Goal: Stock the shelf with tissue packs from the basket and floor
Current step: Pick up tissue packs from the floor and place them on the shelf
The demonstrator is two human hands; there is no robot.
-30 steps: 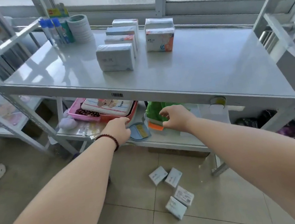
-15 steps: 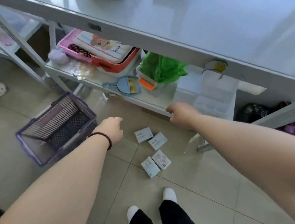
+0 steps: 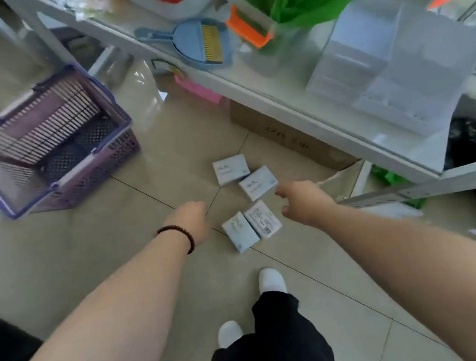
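Probably light and squashy, four small pale-blue plastic-wrapped tissue packs (image 3: 248, 200) lie on the floor tiles between the empty, loosely curled left hand (image 3: 194, 219) and right hand (image 3: 304, 200); pinch across short edges.

Four tissue packs (image 3: 248, 200) lie clustered on the tiled floor (image 3: 166, 287) at centre frame. Left hand (image 3: 193, 221) sits at their 9 o'clock, loosely curled and empty; right hand (image 3: 303, 201) at their 3 o'clock, fingers part spread, empty. Purple basket (image 3: 44, 143) stands at 10 o'clock. Lower shelf (image 3: 277, 85) runs through 1 o'clock, carrying a blue dustpan (image 3: 198, 43).
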